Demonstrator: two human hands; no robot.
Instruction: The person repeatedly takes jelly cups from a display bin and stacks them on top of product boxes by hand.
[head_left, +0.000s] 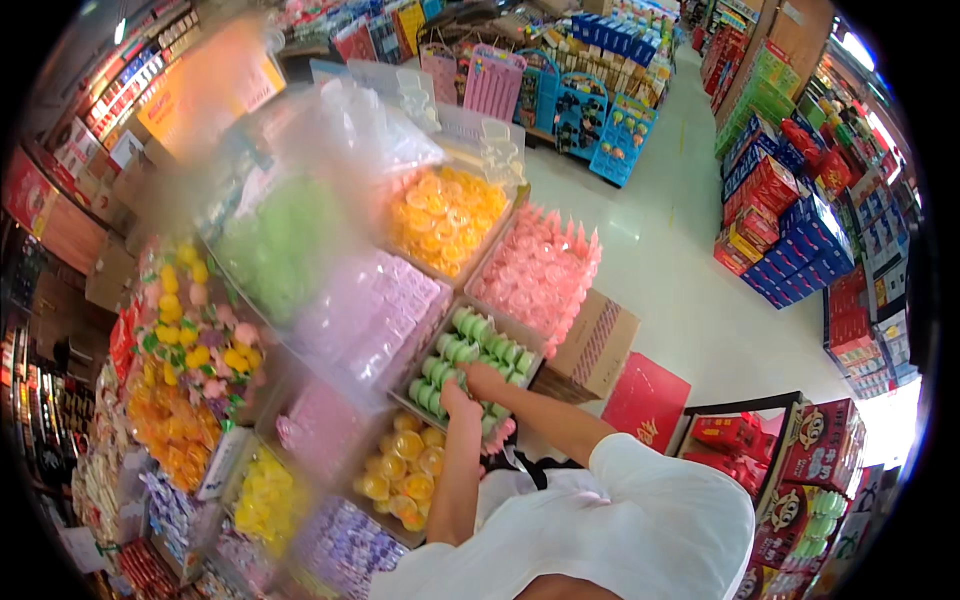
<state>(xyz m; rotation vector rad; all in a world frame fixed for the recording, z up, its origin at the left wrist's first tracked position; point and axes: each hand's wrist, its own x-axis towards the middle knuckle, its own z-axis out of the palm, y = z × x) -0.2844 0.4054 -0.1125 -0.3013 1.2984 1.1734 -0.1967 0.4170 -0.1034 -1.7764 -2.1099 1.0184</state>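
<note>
Both my hands reach into a clear plastic bin (525, 386) filled with rows of green, clear-wrapped packets (435, 375). My left hand (459, 401) touches the packets near the middle of the bin. Close beside it on the right, my right hand (484, 380) bends down onto the same rows. The fingertips of both hands are partly hidden among the green packets, so a firm hold is not clear. Directly behind this bin are pink spiky-edged wrapped packets (534, 262), and purple wrapped packets (382, 300) lie to its left.
Orange wrapped packets (448, 217) fill a bin farther back. Round yellow-orange packets (405, 465) lie near my left forearm. A cardboard box (596, 349) and a red box (645, 401) stand on the right. Blue cartons (802, 247) are stacked across the aisle. A blur covers the upper left.
</note>
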